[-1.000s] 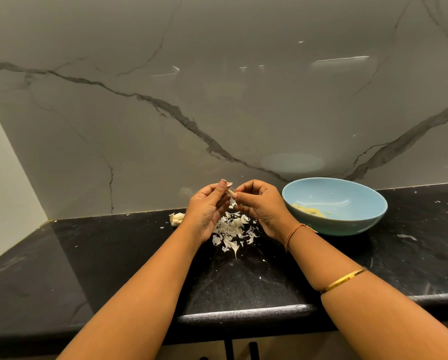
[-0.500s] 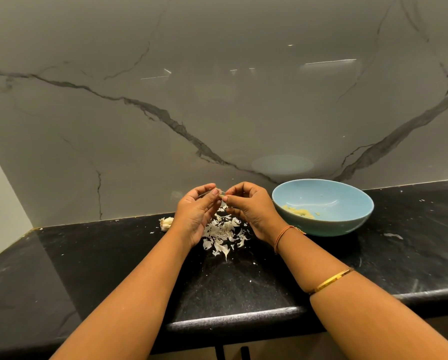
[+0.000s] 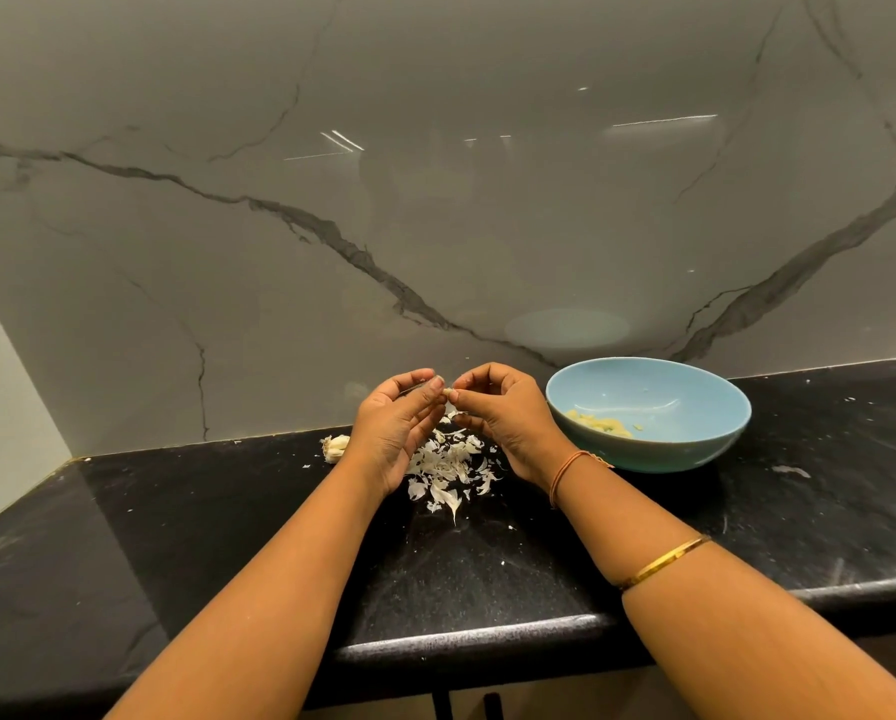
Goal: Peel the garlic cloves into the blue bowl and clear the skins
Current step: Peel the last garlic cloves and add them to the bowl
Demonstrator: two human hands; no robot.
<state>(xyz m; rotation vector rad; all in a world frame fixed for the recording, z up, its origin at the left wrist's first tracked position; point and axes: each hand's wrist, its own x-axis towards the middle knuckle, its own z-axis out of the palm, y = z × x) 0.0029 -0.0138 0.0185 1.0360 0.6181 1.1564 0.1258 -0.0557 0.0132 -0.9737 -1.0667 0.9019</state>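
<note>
Between my two hands I hold a small garlic clove [image 3: 451, 392] above the counter. My left hand [image 3: 396, 426] pinches it with thumb and fingertips, and my right hand [image 3: 503, 413] pinches it from the other side, fingers curled. Under the hands lies a heap of white garlic skins [image 3: 448, 467] on the black counter. The blue bowl [image 3: 695, 439] stands just right of my right hand and holds several peeled yellowish cloves [image 3: 599, 424]. A piece of unpeeled garlic [image 3: 335, 447] lies left of my left hand, near the wall.
The black counter [image 3: 487, 563] runs to a rounded front edge close to me and meets the grey marble wall [image 3: 435, 226] behind. Small skin flecks [image 3: 791, 471] are scattered to the right of the bowl.
Both hands stay together on the clove; the fingers have shifted slightly as they work at it. The view has shifted a little. The bowl and the skin heap lie as before.
</note>
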